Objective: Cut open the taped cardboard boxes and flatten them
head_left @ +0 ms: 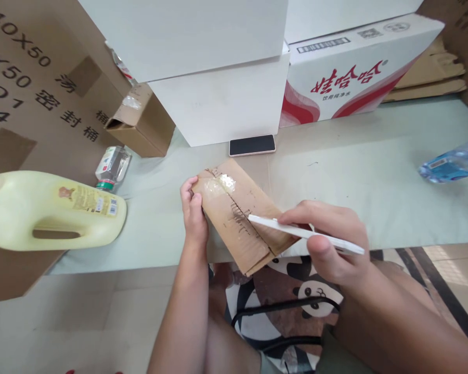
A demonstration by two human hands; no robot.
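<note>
Nearest the camera, your forearms reach forward, and your right hand (341, 234) grasps a slim white tool (292, 230) between thumb and fingers. Its tip sits at or just above the dark seam (234, 200) of a brown cardboard box (226, 223); contact is hard to judge. Your left hand (195, 218) grips the box by its left edge, thumb on top, holding it tilted at the near edge of a pale green table (159, 223). As for progress, the top flaps meet along the seam, with shiny tape (226, 182) towards the far end and dark scribbled marks midway. No wide opening or contents show on this face, so it appears largely closed; whether the tape is cut cannot be told. A phone (252, 145) lies beyond the box, before stacked white cartons (218, 104). A pale yellow jug (15, 208) stands out at left, a blue-labelled water bottle (452, 163) at right.
</note>
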